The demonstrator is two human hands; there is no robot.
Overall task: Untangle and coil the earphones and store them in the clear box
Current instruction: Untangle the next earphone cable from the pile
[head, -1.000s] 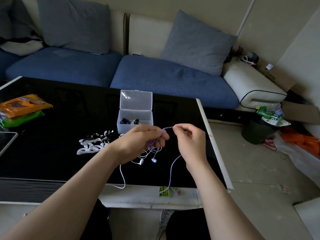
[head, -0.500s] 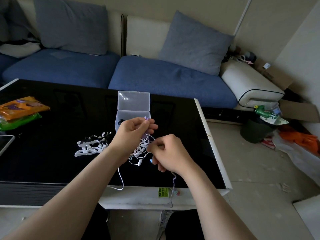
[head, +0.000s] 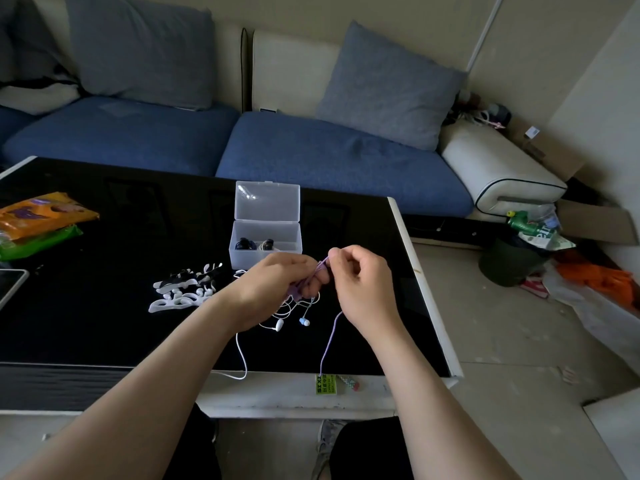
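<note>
I see both hands raised just above the black table (head: 121, 237), in front of the clear box (head: 265, 260). The left hand (head: 273, 289) has its fingers curled round a small bundle of the purple earphone cable (head: 328, 344). Most of that bundle is buried in the palm, so I cannot count its loops. The right hand (head: 363, 289) pinches the same cable between thumb and forefinger, right beside the left fingertips, though its knuckles hide part of the pinch. 1 purple strand drops from under the right hand to the near table edge, where its end is lost against a green sticker (head: 325, 384).

Below the left hand lie the white earphones (head: 278, 325) in a tangle, largely covered by the wrist. I can make out 2 buds, 1 white and 1 blue-tipped, and a white lead looping off towards the near edge.

The box stands with its lid tipped up behind it. 2 dark shapes sit inside, too blurred by the frosted wall to identify. Left of the hands is a pile of white and black pieces (head: 183, 289) that I cannot identify. The snack packets (head: 41, 216) and a tablet corner (head: 10, 282) are cut off at the left edge.
</note>
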